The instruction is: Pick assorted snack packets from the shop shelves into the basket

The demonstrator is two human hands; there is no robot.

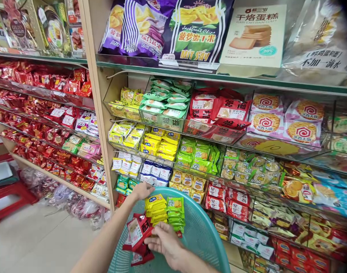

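"Inside the round teal plastic basket (204, 242), what shows?"

"Glossy red-and-white packets (139, 230), beside stacked yellow plastic packets (156, 207) and stacked bright-green plastic packets (175, 212)."

"And the hands?"

"The left hand (143, 190) is at the basket's far left rim, fingers bent; I can't tell whether they clamp it. The right hand (168, 242) touches the uppermost red-and-white packet's edge, thumb and fingers near it; their grip is unclear."

"Beyond?"

"Clear shelf bins (162, 120) hold wrapped snacks."
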